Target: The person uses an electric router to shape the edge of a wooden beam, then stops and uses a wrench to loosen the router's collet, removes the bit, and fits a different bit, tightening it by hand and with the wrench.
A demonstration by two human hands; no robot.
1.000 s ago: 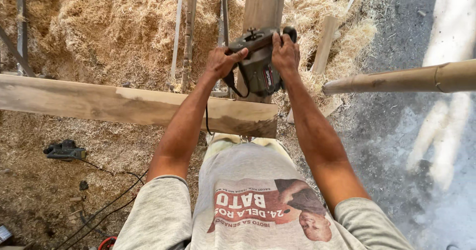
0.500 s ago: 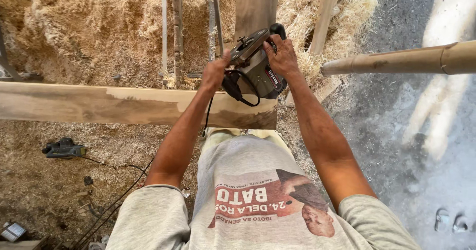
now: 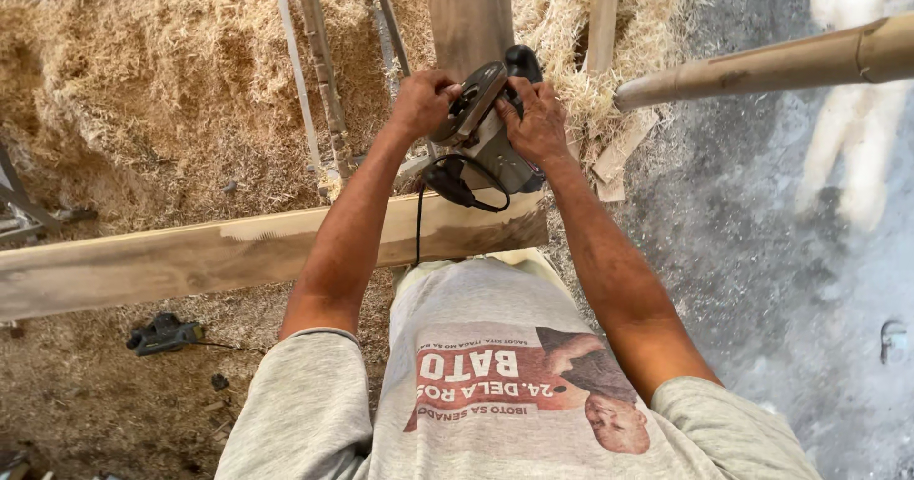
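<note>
A power planer (image 3: pixel 487 132) is clamped in both hands above the near end of an upright plank (image 3: pixel 468 13), left hand (image 3: pixel 422 101) and right hand (image 3: pixel 535 118) closed around it. A long board (image 3: pixel 190 256) crosses below; shavings (image 3: pixel 162 70) lie left, a pole (image 3: pixel 771 61) juts right over bare ground (image 3: pixel 762 251).

Both hands on electric planer (image 3: pixel 486 132)

Hands hide the power tool's (image 3: pixel 490 142) underside; plank (image 3: pixel 190 256) cut off left.
</note>
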